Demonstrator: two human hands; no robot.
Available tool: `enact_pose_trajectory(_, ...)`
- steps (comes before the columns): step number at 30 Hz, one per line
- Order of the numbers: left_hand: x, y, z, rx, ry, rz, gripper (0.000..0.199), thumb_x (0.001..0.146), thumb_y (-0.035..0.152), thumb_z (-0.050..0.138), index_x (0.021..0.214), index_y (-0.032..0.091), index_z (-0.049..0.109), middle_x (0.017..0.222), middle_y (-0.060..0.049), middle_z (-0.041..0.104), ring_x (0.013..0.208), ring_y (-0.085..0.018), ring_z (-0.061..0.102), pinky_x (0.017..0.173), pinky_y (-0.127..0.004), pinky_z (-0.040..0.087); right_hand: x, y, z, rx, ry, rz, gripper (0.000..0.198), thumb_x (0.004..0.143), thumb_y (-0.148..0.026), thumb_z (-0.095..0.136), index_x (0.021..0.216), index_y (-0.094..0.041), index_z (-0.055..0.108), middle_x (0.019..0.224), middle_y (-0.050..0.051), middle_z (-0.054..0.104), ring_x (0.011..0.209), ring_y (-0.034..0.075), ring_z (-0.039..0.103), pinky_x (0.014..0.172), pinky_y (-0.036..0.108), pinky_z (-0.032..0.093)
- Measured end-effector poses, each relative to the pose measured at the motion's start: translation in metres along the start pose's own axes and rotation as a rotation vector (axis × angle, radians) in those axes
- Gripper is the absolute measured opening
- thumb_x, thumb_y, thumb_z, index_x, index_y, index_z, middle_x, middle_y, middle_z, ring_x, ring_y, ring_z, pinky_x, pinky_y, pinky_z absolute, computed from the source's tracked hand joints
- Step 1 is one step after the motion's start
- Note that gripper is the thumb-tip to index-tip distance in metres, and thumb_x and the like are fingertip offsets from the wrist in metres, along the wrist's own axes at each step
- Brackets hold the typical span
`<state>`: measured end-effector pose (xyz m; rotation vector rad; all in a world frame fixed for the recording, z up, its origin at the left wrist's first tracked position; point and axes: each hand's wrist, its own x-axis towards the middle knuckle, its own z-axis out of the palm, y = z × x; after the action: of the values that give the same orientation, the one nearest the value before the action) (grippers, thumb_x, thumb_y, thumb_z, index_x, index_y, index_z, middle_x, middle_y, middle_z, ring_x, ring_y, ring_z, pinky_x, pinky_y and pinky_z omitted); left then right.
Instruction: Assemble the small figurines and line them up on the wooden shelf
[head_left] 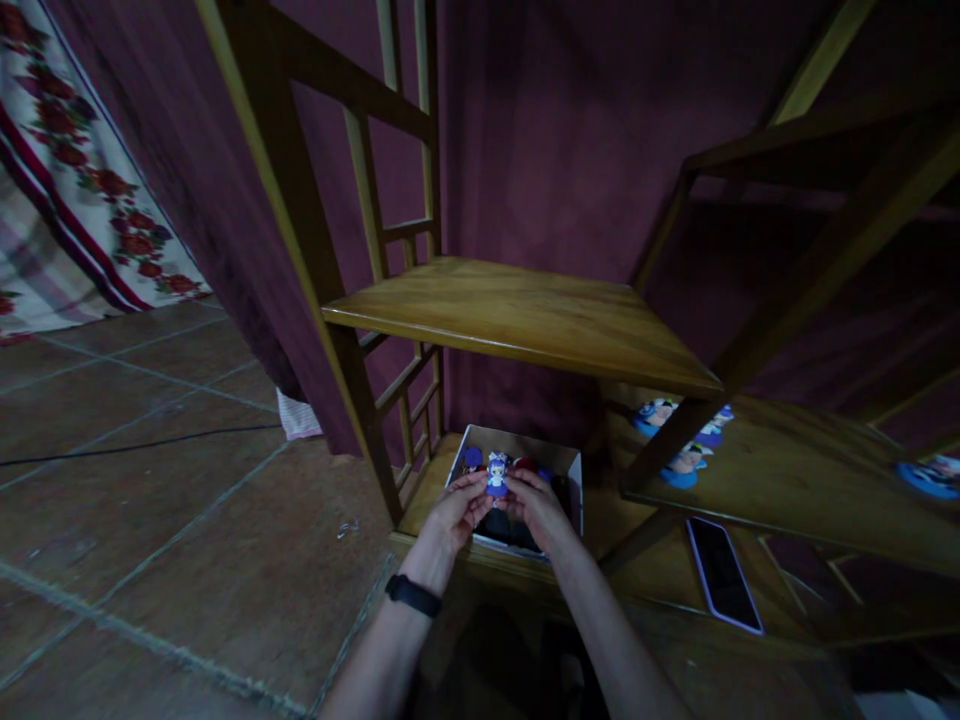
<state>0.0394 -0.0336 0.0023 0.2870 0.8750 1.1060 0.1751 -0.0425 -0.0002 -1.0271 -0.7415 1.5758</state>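
A small purple-and-white doll figurine point(496, 475) is held upright between my two hands, its front facing me. My left hand point(459, 508) pinches it from the left side, and my right hand point(534, 505) pinches it from the right. Both hands are over a white box point(576, 490) on the lowest shelf. Inside the box lie dark items and a round purple piece point(472, 458), partly hidden by my hands. A black band point(413, 595) is around my left wrist.
A wooden shelf board point(510, 310) juts out above the box. Several figurines point(684, 465) stand on the right-hand shelf, with another blue-based one point(930, 476) farther right. A phone point(724, 575) lies lower right. A cable point(150, 443) crosses the tiled floor.
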Motion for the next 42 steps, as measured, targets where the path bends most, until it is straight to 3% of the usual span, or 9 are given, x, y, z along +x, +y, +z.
enact_pose_trajectory(8, -0.003, 0.002, 0.000, 0.001, 0.003, 0.001, 0.007, 0.071, 0.005, 0.064, 0.073, 0.010, 0.061, 0.060, -0.004, 0.063, 0.049, -0.009, 0.060, 0.053, -0.020, 0.053, 0.003, 0.003, -0.002, 0.101, 0.010, 0.021, 0.025, 0.059, -0.029, 0.076, 0.076, -0.016, 0.063, 0.077, 0.003, 0.067, 0.069, 0.014, 0.064, 0.064, 0.027, 0.054)
enact_pose_trajectory(18, 0.004, -0.014, -0.007, 0.039, 0.147, 0.011, 0.009, 0.072, 0.002, 0.060, 0.070, 0.011, 0.059, 0.055, -0.002, 0.060, 0.045, -0.008, 0.057, 0.049, -0.018, 0.051, 0.005, 0.020, -0.004, 0.082, 0.121, 0.060, 0.021, 0.055, -0.025, 0.076, 0.069, -0.016, 0.062, 0.070, 0.002, 0.067, 0.063, 0.014, 0.063, 0.062, 0.028, 0.055)
enact_pose_trajectory(28, 0.006, -0.006, -0.005, 0.016, 0.024, -0.029, 0.016, 0.072, -0.003, 0.057, 0.079, 0.010, 0.062, 0.063, -0.006, 0.065, 0.051, -0.010, 0.061, 0.055, -0.020, 0.052, 0.008, 0.012, -0.014, -0.021, 0.041, 0.045, 0.026, 0.061, -0.032, 0.071, 0.082, -0.018, 0.064, 0.076, 0.003, 0.068, 0.067, 0.015, 0.063, 0.066, 0.031, 0.052)
enact_pose_trajectory(32, 0.004, -0.007, -0.002, 0.105, 0.050, 0.026, 0.014, 0.069, -0.003, 0.059, 0.074, 0.009, 0.064, 0.063, -0.006, 0.065, 0.052, -0.010, 0.061, 0.055, -0.019, 0.052, 0.013, 0.009, -0.016, -0.193, 0.060, -0.047, 0.024, 0.061, -0.032, 0.069, 0.081, -0.019, 0.066, 0.083, 0.003, 0.068, 0.076, 0.017, 0.062, 0.071, 0.031, 0.049)
enact_pose_trajectory(37, 0.000, -0.010, 0.002, 0.245, 0.056, 0.127, 0.011, 0.066, 0.003, 0.066, 0.074, 0.010, 0.066, 0.067, -0.006, 0.066, 0.055, -0.009, 0.061, 0.056, -0.018, 0.050, 0.020, 0.009, -0.017, -0.345, -0.045, -0.209, 0.030, 0.061, -0.026, 0.067, 0.090, -0.020, 0.065, 0.085, 0.000, 0.068, 0.079, 0.017, 0.060, 0.079, 0.030, 0.044)
enact_pose_trajectory(42, 0.002, -0.016, 0.003, 0.279, 0.012, 0.177, 0.032, 0.052, 0.003, 0.075, 0.081, 0.012, 0.066, 0.063, -0.002, 0.064, 0.053, -0.008, 0.059, 0.054, -0.018, 0.047, 0.024, 0.010, -0.023, -0.422, -0.014, -0.277, 0.028, 0.061, -0.021, 0.066, 0.089, -0.021, 0.064, 0.083, -0.002, 0.066, 0.076, 0.015, 0.059, 0.077, 0.028, 0.044)
